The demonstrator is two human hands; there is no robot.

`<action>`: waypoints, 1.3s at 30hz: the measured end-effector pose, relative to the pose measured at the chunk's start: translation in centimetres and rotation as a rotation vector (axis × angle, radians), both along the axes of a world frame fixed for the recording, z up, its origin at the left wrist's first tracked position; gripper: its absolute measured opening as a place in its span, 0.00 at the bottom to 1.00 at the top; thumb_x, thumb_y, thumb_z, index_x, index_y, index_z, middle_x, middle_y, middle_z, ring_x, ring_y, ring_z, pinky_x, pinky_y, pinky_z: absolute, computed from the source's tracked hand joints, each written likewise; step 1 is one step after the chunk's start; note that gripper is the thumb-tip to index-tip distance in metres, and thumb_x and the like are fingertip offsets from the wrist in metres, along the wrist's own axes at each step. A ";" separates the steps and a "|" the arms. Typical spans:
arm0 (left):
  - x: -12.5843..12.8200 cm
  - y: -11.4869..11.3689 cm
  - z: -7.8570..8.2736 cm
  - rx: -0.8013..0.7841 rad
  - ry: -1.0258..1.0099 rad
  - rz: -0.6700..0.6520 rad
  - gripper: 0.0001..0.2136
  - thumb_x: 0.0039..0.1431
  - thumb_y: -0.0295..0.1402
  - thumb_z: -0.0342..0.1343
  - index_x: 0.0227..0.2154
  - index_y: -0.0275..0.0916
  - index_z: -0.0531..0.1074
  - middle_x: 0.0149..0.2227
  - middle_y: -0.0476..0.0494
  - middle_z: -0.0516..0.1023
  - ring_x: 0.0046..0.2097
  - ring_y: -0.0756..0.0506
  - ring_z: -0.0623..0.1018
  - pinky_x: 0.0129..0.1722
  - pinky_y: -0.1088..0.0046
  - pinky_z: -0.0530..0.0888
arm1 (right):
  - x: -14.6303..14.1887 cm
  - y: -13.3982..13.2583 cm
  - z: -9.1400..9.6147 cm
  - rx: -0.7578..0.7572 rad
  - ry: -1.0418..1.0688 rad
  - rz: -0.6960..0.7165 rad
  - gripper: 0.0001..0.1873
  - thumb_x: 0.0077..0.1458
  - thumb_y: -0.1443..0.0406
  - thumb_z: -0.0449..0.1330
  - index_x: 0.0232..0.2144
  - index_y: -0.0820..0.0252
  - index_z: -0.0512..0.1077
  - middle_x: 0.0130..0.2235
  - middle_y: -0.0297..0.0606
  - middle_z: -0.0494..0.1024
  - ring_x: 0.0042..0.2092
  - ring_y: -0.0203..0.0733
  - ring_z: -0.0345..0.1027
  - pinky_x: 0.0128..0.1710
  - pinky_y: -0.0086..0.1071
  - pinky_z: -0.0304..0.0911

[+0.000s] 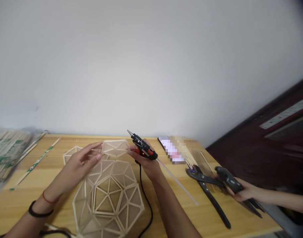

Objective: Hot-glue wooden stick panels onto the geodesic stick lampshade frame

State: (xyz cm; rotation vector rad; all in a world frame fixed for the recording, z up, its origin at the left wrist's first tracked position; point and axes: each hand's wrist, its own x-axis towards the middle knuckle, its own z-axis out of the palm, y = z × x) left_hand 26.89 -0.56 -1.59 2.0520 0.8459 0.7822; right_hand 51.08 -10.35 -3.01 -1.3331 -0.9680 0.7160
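Note:
My left hand [83, 160] pinches the left edge of a small wooden-stick panel [115, 147] with triangular cells. My right hand [150, 165] grips a black hot glue gun [143, 145], its metal nozzle pointing up and left and a small orange light showing. The fingertips of that hand also meet the panel's right edge. Just below the panel stands a larger dome-like stick frame [108, 195], made of triangles with thin sheet in them. Behind my left hand, another stick panel [71, 153] is partly hidden. A white glue stick [178, 183] trails from the gun's rear.
Packaged sticks [9, 155] lie at left, beside a loose wrapped pair [39, 162]. A phone [170, 150], thin sticks [188, 157] and black-handled pliers [212, 196] lie at right. Another person's hand [245, 190] holds a dark hand tool [229, 180]. The gun's cord [148, 201] crosses the table.

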 end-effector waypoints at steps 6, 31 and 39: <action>0.7 -0.6 0.9 0.158 0.069 -0.086 0.18 0.70 0.46 0.51 0.38 0.39 0.80 0.37 0.44 0.84 0.37 0.45 0.81 0.38 0.73 0.76 | 0.5 0.1 -0.3 0.016 -0.051 0.126 0.12 0.47 0.58 0.73 0.31 0.56 0.75 0.35 0.34 0.79 0.37 0.41 0.72 0.38 0.35 0.66; 0.8 -0.5 0.9 -0.001 0.030 -0.208 0.16 0.68 0.45 0.53 0.49 0.47 0.82 0.54 0.45 0.82 0.54 0.40 0.82 0.55 0.63 0.78 | 2.0 -0.5 -0.2 -0.047 -0.061 0.282 0.11 0.50 0.57 0.71 0.32 0.55 0.78 0.37 0.36 0.82 0.36 0.41 0.69 0.33 0.33 0.60; 0.7 -0.2 0.6 0.004 0.047 -0.217 0.16 0.69 0.44 0.53 0.50 0.48 0.81 0.54 0.47 0.82 0.57 0.41 0.80 0.58 0.64 0.75 | 1.8 -0.6 0.0 -0.039 -0.026 0.318 0.12 0.50 0.60 0.72 0.32 0.56 0.73 0.36 0.34 0.82 0.35 0.38 0.69 0.33 0.32 0.59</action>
